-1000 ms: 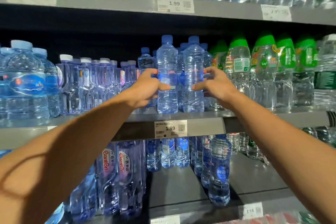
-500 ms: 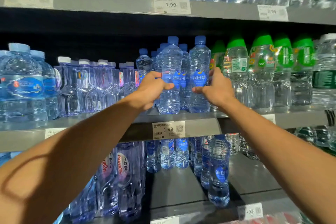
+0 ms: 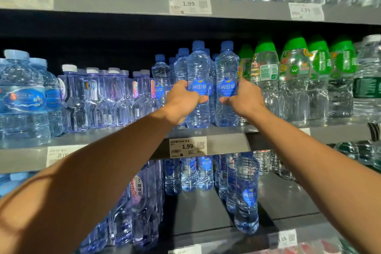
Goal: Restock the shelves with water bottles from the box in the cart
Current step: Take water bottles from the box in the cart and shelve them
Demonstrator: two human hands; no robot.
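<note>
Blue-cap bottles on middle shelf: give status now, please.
Left hand grips left bottle. Right hand grips right bottle. Both upright at shelf edge. Green-cap bottles close beside.

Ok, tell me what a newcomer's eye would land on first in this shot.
Two bare arms reach up to the middle shelf, where the left hand and right hand each grip a blue-capped water bottle, the left bottle and the right bottle, standing side by side at the shelf's front edge. Right of them runs a row of green-capped bottles, and a 1.99 price tag sits just below.
</note>
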